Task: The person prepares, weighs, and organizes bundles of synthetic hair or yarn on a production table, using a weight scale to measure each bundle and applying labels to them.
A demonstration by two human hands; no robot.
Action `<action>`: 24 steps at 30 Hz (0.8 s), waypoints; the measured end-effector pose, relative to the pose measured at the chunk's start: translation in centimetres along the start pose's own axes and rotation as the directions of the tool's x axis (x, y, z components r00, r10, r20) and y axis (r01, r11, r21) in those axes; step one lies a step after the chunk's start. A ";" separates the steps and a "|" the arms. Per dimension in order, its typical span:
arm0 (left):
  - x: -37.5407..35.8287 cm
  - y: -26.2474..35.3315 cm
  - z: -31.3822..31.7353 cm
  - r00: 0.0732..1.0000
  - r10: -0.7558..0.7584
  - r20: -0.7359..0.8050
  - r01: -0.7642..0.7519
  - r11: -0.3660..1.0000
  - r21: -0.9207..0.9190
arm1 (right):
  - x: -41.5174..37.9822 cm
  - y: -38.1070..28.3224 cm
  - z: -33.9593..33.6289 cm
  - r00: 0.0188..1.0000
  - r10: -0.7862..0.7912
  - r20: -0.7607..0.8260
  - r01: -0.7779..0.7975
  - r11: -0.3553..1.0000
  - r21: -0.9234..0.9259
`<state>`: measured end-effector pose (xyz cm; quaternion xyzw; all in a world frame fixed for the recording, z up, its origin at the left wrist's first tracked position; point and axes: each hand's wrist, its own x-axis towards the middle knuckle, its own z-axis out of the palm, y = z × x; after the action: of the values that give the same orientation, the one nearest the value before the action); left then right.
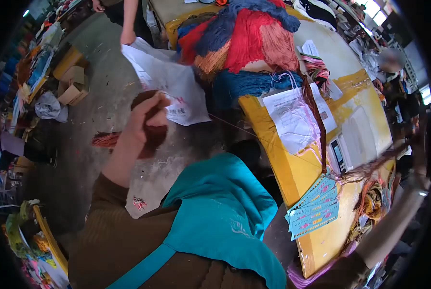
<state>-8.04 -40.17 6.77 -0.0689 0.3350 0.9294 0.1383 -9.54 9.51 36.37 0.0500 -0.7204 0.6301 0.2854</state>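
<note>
My left hand [150, 115] is raised left of the table, its fingers closed on a dark reddish-brown hank of thread [154, 144] that hangs behind the wrist. A thin strand runs from near this hand towards the table. My right hand [419, 179] is at the far right, dim and smeared, its fingers not readable. Close to it, loose brown strands [382, 161] stretch back to the table's edge. Light-blue punched cards [316, 207] lie fanned on the table, with a long brown bundle of thread [316, 120] reaching down to them.
Red, navy and pink hanks [249, 41] are heaped on the yellow-edged table [273, 168]. A printed sheet [292, 120] and a small device with a display [340, 154] lie nearby. Another person's hand [127, 37] holds a white bag [177, 89]. A cardboard box [73, 85] stands left.
</note>
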 end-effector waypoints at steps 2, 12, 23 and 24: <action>0.4 -1.4 6.0 0.956 0.005 0.293 -0.004 1.000 -0.005 | -2.7 2.5 3.6 0.984 0.126 0.128 -0.147 0.974 0.173; 3.2 -8.9 17.4 0.927 -0.050 0.373 0.057 0.998 -0.007 | -15.3 13.0 15.2 0.770 0.330 0.546 -0.534 0.802 0.269; 6.7 -1.6 13.8 0.916 0.187 0.356 -0.053 0.934 -0.353 | -14.4 17.8 2.5 0.725 0.611 0.318 -0.634 0.772 -0.038; 6.5 -0.9 13.7 0.934 0.228 0.275 -0.104 0.910 -0.401 | -14.2 18.3 1.5 0.709 0.648 0.278 -0.657 0.750 -0.071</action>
<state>-14.43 -29.32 15.26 0.0843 0.1266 0.9839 0.0934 -6.12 7.69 13.51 -0.1126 -0.7142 0.6879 -0.0632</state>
